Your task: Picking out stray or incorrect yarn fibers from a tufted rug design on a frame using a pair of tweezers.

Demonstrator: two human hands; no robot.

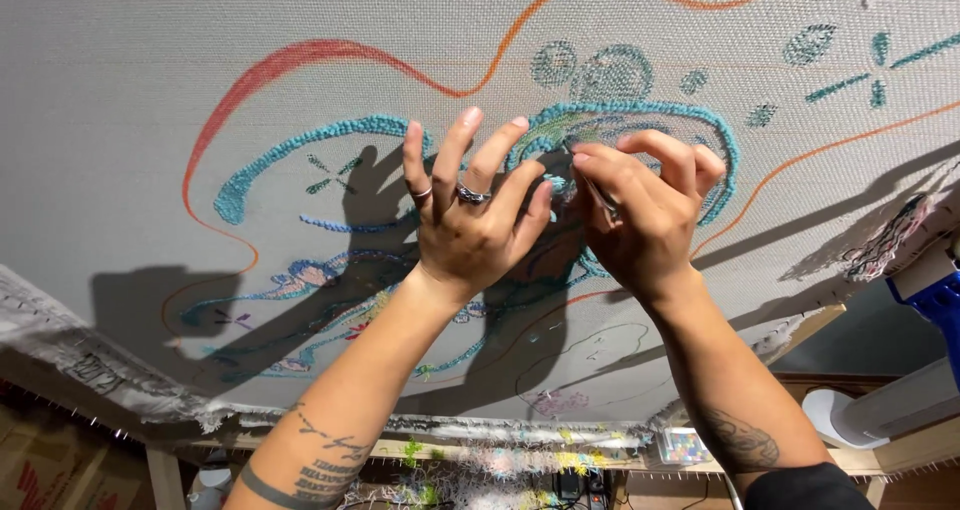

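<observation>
Two hands (560, 205) on teal tufting (640, 115), tool (598, 192) seemingly pinched.

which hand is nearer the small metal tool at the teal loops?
Right. The right hand pinches the thin metal tool; the left hand lies beside it, fingers spread on the grey cloth.

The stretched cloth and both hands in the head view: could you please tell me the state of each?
backing cloth: stretched taut on the wooden frame, partly tufted.
teal yarn outline: tufted in, raised loops.
orange drawn lines: not yet tufted.
left hand: fingers spread, pressed against the cloth.
right hand: pinched on a thin metal tool.
wooden frame: cloth edge frayed over it.
</observation>
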